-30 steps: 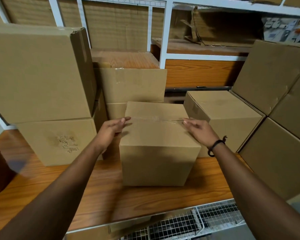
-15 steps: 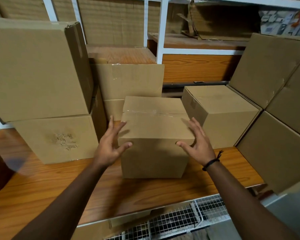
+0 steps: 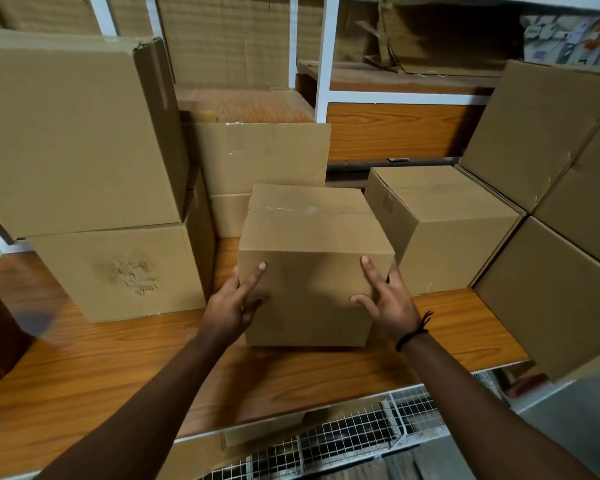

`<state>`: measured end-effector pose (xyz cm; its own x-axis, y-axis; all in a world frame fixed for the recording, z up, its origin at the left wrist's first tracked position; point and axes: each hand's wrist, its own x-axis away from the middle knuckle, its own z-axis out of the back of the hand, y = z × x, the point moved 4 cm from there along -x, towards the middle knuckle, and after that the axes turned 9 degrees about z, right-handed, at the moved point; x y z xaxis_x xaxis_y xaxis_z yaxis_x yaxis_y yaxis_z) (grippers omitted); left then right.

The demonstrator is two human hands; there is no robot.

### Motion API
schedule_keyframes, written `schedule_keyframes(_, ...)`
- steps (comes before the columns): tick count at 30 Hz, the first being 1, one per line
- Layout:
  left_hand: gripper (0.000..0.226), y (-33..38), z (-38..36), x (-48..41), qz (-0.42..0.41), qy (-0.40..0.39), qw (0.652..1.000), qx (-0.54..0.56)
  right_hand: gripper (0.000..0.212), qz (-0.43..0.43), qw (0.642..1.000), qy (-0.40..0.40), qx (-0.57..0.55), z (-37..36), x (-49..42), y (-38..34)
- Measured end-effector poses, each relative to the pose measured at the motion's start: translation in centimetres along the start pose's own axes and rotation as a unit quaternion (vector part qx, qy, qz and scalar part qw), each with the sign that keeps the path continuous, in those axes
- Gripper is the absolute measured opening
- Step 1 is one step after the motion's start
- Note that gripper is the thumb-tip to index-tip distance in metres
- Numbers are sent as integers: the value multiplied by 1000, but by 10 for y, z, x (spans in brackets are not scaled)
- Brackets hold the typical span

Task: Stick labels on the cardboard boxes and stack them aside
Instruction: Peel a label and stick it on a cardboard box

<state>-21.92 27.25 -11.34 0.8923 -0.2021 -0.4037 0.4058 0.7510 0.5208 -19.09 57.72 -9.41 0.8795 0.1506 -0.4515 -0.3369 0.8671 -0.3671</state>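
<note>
The left hand [image 3: 234, 306] and right hand [image 3: 390, 299], fingers straight and wide, press one square brown cardboard box [image 3: 312, 237]. Two big stacked brown boxes [image 3: 77, 133] stand left of the left hand.

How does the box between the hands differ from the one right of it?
The middle box has the left hand and right hand on its front edges; the right box is untouched. The middle box stands nearer the shelf front; the right box sits further back. Both are brown, closed, no label visible.
</note>
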Motion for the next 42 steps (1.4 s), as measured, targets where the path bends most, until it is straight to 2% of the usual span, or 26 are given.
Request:
schedule_keyframes(4, 87, 18, 28, -20, 32, 33, 998, 44, 96, -15, 999, 41, 1, 36, -20, -16)
schedule_keyframes(7, 79, 42, 56, -41, 61, 73, 993, 66, 78, -48, 995, 79, -43, 68, -41, -23)
schedule_keyframes(10, 64, 59, 81, -62, 124, 63, 987, 77, 70, -55, 990, 93, -87, 97, -62, -26)
schedule_keyframes(16, 50, 50, 86, -89, 181, -4, 976, 124, 64, -114, 982, 2, -150, 102, -87, -17)
schedule_keyframes(23, 35, 25, 63, -102, 210, -25, 964, 163, 59, -176, 962, -72, -197, 74, -103, -6)
schedule_keyframes(27, 31, 14, 49, -103, 241, -32, 951, 190, 51, -190, 959, -66, -202, 59, -109, 0)
schedule_keyframes(31, 35, 3, 40, -103, 277, -76, 918, 273, 45, -201, 952, -61, -224, 45, -107, 6)
schedule_keyframes(35, 41, 15, 53, -86, 242, -92, 905, 336, 46, -176, 946, -49, -267, 58, -92, 0)
schedule_keyframes(38, 58, 15, 62, -56, 147, -88, 896, 409, 38, -102, 945, -42, -308, 74, -55, -9)
schedule_keyframes(40, 66, 12, 53, -38, 95, -126, 913, 377, 48, -59, 944, -85, -313, 74, -27, -15)
schedule_keyframes(42, 64, 13, 44, -30, 87, -154, 918, 354, 67, -37, 944, -124, -302, 65, -9, -16)
